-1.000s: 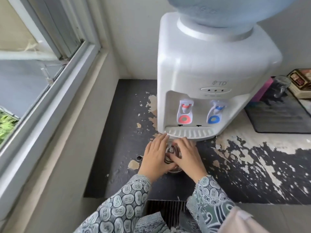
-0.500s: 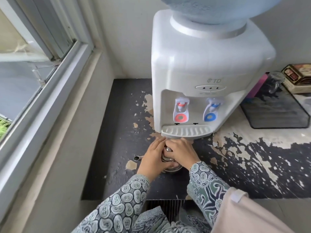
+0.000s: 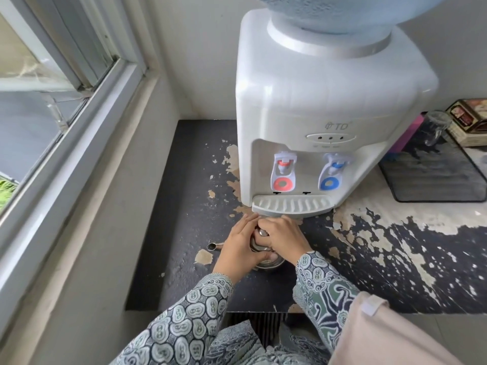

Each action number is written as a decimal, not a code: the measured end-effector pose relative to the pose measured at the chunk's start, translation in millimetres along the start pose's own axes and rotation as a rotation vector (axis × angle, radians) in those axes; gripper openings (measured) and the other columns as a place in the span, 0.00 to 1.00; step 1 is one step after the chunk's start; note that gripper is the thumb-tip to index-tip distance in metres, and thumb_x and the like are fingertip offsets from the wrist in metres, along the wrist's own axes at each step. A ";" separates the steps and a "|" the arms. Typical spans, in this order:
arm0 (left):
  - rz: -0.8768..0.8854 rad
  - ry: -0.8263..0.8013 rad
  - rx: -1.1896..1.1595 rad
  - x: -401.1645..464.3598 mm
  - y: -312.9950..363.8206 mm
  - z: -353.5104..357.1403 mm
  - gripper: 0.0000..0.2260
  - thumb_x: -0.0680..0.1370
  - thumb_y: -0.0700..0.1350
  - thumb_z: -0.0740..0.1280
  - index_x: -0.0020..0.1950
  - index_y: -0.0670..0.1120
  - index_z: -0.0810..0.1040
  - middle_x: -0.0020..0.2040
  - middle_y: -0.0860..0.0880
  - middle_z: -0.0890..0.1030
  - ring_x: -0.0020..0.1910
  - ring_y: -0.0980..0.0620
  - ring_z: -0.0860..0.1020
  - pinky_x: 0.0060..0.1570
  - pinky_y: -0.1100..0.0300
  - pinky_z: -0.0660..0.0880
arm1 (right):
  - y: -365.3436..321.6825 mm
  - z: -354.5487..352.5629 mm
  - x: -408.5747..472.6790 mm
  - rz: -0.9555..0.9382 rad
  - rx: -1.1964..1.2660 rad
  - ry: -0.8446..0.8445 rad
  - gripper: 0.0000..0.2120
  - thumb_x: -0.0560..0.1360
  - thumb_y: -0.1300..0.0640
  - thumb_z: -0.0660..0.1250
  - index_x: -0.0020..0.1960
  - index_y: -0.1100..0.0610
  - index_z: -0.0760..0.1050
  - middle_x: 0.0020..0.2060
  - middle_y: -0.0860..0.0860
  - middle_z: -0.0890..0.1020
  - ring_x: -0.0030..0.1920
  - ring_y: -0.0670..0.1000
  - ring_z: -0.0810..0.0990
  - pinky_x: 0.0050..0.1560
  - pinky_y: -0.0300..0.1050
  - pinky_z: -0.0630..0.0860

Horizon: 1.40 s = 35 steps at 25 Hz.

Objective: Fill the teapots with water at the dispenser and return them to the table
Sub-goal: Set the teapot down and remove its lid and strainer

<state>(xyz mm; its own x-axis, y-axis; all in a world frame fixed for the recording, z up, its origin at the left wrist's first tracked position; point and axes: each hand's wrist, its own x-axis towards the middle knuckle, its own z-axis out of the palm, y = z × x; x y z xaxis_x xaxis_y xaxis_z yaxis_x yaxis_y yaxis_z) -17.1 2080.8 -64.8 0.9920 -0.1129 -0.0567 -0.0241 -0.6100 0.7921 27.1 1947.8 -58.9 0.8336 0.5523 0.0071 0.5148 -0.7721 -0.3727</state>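
Sleeves w/ a green-and-white batik print (image 3: 184,327) fill the near edge, both forearms reaching fwd to one spot. Left hand (image 3: 238,247) is wrapped round the left side of the small shiny steel teapot (image 3: 266,262), thumb pressed on its near rim; right hand (image 3: 283,237) is curled over the top, fingers closed round what looks like the lid knob. Can't tell if the lid is seated or lifting, as the hands hide most of the pot. Its thin steel spout (image 3: 212,246) sticks out to the left, tip open.

Teapot sits on the black countertop w/ peeling paint (image 3: 184,206), just in front of the white ribbed drip tray (image 3: 292,204), not yet under a tap.

Prob. step: get the lid off, then fill. To do it well: left hand braces the body so the pot doesn't skid, right lifts the lid straight up, parks it nearby. Then slide or raise the mouth under the blue-ringed cold tap (image 3: 330,177); the red-ringed tap (image 3: 283,177) is likely hot, and thin steel would heat fast.

Behind, the white tabletop water dispenser (image 3: 329,93) carries a pale blue water bottle (image 3: 342,11). Far right: black mesh tray (image 3: 434,177) w/ a clear glass mug (image 3: 436,130).
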 end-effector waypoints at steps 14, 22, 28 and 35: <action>0.015 -0.020 0.010 2.0 0.4 -1.8 0.40 0.63 0.49 0.78 0.71 0.45 0.64 0.73 0.50 0.65 0.74 0.54 0.56 0.73 0.62 0.52 | -3.3 -4.6 0.7 0.069 0.139 0.015 0.14 0.73 0.53 0.64 0.33 0.54 0.64 0.30 0.50 0.71 0.33 0.55 0.71 0.36 0.49 0.68; 0.021 -0.026 0.004 4.3 0.4 -2.8 0.39 0.63 0.47 0.78 0.70 0.46 0.64 0.72 0.49 0.65 0.73 0.53 0.58 0.70 0.66 0.51 | -3.9 -4.1 1.0 0.125 0.203 0.038 0.15 0.74 0.52 0.63 0.35 0.61 0.72 0.30 0.58 0.76 0.34 0.59 0.75 0.36 0.50 0.69; 0.031 -0.028 0.016 5.0 0.0 -2.1 0.40 0.63 0.47 0.79 0.70 0.45 0.64 0.72 0.49 0.65 0.73 0.52 0.59 0.72 0.61 0.54 | -7.6 -6.6 3.1 0.169 0.234 0.048 0.14 0.74 0.52 0.63 0.32 0.58 0.69 0.28 0.56 0.76 0.32 0.56 0.74 0.34 0.48 0.68; 0.065 -0.016 -0.002 5.8 -1.9 -2.6 0.38 0.62 0.47 0.79 0.68 0.44 0.66 0.69 0.50 0.68 0.71 0.53 0.61 0.68 0.70 0.52 | -9.1 -7.8 4.9 0.195 0.263 0.027 0.14 0.74 0.53 0.63 0.31 0.57 0.69 0.27 0.56 0.76 0.31 0.56 0.75 0.33 0.47 0.68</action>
<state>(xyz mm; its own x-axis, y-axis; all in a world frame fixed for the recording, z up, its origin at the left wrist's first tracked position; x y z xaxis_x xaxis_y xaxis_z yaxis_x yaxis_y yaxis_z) -11.0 2083.4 -65.1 0.9863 -0.1643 -0.0148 -0.0879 -0.5992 0.7957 28.0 1955.1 -48.3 0.9181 0.3911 -0.0644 0.2789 -0.7530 -0.5960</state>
